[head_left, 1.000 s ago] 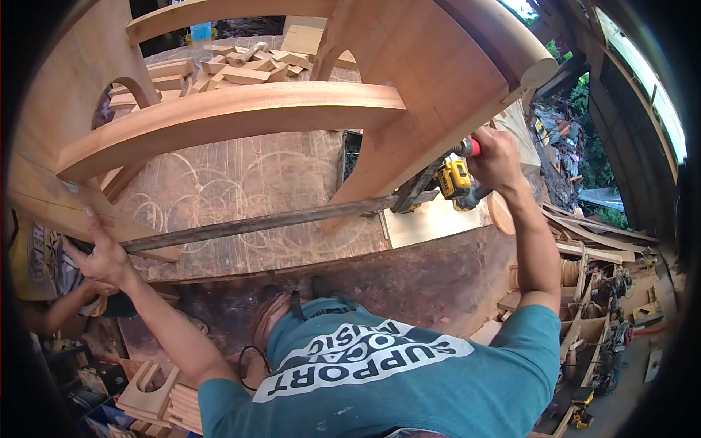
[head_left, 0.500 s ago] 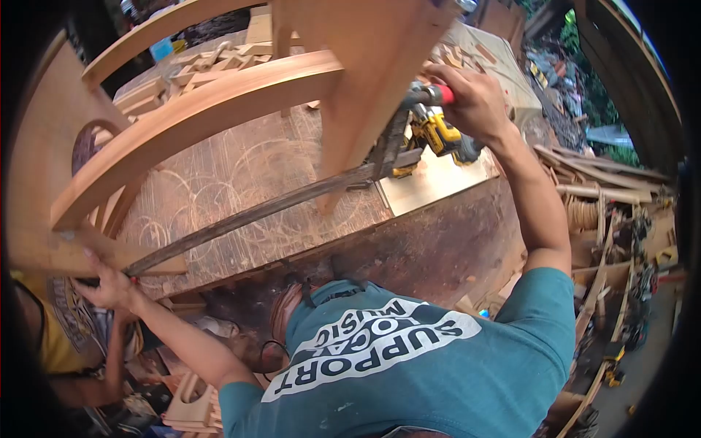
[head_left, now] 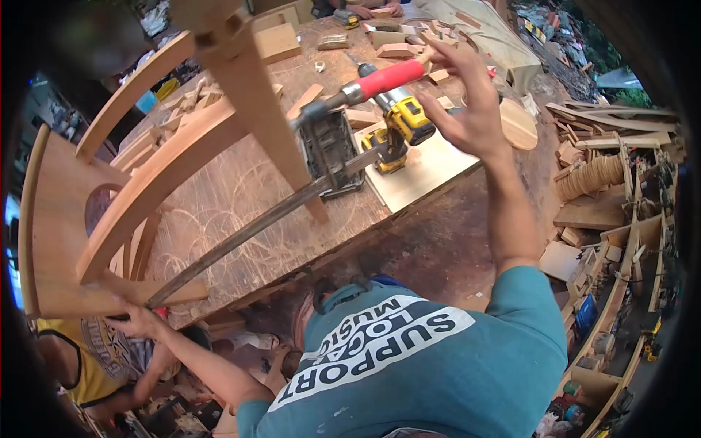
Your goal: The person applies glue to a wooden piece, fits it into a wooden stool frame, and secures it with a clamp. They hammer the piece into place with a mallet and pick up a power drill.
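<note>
A long bar clamp (head_left: 241, 235) with a red handle (head_left: 394, 77) slants across a wooden furniture frame (head_left: 164, 175) with curved rails. Its screw end meets the upright leg at right, and its other end reaches the frame's lower left corner. My right hand (head_left: 471, 102) is open at the red handle's end, thumb and fingers apart; whether a fingertip touches it I cannot tell. At the frame's lower left, my left hand (head_left: 142, 323) rests beside the clamp's far end, fingers stretched along the wood. Yellow-and-black cordless drills (head_left: 409, 120) stand behind the clamp.
The scratched worktable (head_left: 219, 219) bears a pale board (head_left: 423, 175) and several wood offcuts (head_left: 398, 50). A person in a yellow top (head_left: 80, 358) is at lower left; another person's hands (head_left: 376, 12) show at the far edge. Shelves (head_left: 613, 241) with rope and scraps line the right.
My right hand has opened from around the red handle, which now shows in full. The view has shifted, and the frame's leg appears farther left. My left hand stays by the clamp's far end.
</note>
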`<state>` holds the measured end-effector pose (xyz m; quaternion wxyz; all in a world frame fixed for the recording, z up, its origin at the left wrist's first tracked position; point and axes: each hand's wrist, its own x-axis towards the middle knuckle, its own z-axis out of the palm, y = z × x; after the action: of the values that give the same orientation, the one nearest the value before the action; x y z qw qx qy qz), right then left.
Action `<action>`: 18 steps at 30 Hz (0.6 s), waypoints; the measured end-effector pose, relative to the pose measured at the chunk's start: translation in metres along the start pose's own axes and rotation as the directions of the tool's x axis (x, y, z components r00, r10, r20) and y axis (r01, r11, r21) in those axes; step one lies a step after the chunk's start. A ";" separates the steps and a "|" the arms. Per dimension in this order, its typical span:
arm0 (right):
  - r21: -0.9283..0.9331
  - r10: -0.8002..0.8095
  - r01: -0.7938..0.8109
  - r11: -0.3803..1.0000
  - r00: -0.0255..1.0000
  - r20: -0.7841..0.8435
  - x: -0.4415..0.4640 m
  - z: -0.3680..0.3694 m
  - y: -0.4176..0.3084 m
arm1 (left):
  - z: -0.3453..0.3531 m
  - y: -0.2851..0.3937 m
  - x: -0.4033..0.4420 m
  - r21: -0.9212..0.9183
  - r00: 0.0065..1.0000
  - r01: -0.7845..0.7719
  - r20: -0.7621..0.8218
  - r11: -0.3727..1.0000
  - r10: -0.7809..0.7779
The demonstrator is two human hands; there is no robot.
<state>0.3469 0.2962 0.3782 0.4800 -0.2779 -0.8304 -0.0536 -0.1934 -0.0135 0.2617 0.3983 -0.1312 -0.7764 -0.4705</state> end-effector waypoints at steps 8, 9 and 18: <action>0.142 0.436 -0.419 0.897 0.783 -0.444 -0.156 0.012 0.000 | -0.025 -0.003 -0.062 0.302 0.998 -0.049 -0.027 0.952 0.061; 0.166 0.486 -0.465 0.870 0.748 -0.453 -0.168 0.012 0.001 | -0.026 -0.010 -0.067 0.189 0.999 -0.046 -0.018 0.981 0.051; 0.166 0.643 -0.659 0.734 0.596 -0.481 -0.214 -0.002 0.057 | -0.052 0.035 -0.119 -0.533 0.979 -0.008 0.167 0.846 0.114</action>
<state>0.4600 0.2556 0.1928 0.6627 -0.5438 -0.5131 0.0418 -0.0701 -0.0182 0.2080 0.2847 -0.3054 -0.6468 -0.6383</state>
